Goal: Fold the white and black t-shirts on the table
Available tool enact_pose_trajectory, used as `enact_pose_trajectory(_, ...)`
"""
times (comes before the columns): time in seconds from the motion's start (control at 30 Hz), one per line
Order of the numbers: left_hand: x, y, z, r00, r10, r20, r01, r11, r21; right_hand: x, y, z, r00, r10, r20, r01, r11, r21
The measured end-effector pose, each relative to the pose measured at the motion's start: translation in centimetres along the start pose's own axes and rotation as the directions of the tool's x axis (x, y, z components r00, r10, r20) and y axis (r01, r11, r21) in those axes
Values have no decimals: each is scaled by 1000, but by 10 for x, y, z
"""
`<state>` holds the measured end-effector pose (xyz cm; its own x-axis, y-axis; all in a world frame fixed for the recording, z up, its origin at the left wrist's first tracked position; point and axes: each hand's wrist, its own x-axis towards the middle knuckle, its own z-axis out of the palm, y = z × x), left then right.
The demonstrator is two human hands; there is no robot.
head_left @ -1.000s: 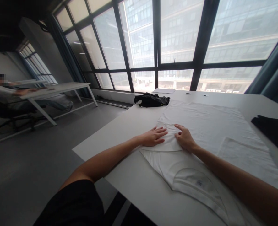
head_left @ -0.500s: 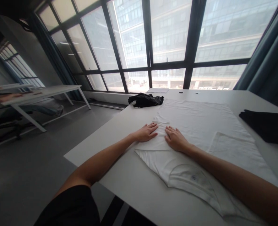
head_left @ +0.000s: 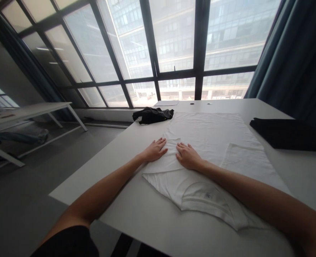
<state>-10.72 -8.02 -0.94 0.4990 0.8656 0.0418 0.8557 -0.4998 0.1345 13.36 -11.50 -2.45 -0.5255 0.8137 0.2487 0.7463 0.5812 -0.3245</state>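
Note:
A white T-shirt [head_left: 208, 128] lies spread on the white table, its neckline and label towards me and its hem at the far side. My left hand [head_left: 155, 150] rests flat near the shirt's left edge, fingers stretched out. Just to its right, my right hand [head_left: 187, 155] presses palm down on the cloth with its fingers extended. Small wrinkles run through the fabric between and ahead of the hands. A chest pocket shows to the right of my right forearm. That forearm covers part of the shirt's shoulder area.
A crumpled black garment [head_left: 153, 115] sits at the table's left edge beyond my hands. Folded black cloth [head_left: 289, 134] lies on the right. The white table [head_left: 104, 171] reaches towards the windows. At far left stands another table [head_left: 53, 107], with a person's leg under it.
The view has turned right, so everything appears shifted left. Both hands stay flat on the shirt in nearly the same places.

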Motion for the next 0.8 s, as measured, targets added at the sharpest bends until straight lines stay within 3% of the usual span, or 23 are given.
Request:
enact_pose_trajectory(0.13, 4, 1, 2, 994, 37, -103, -37, 999, -3, -2, -1, 2, 1000, 0, -7, 0, 1000, 11)
enact_pose_trajectory(0.27, 3, -1, 7, 999, 46, -24, -46, 999, -14, 7, 1, -9, 999, 17, 40, -21, 995, 102)
enact_pose_trajectory(0.37, 2, -1, 4, 998, 57, -14, -57, 998, -19, 22, 14, -41, 997, 75, 32, -80, 976, 200)
enact_pose_trajectory(0.5, 6, 9, -12, 994, 84, -76, -86, 996, -15, 29, 47, -97, 967, 195, -164, -150, 956, 251)
enact_pose_trajectory(0.63, 17, 37, -21, 983, 156, -99, -161, 986, -49, -1, 85, -123, 936, 301, -186, -267, 945, 187)
enact_pose_trajectory(0.73, 31, 52, -14, 972, 221, -78, -225, 973, -44, -40, 110, -114, 920, 351, -177, -340, 936, 91)
enact_pose_trajectory(0.8, 44, 51, -7, 972, 222, -75, -226, 973, -41, -68, 123, -103, 920, 355, -168, -359, 933, 11)
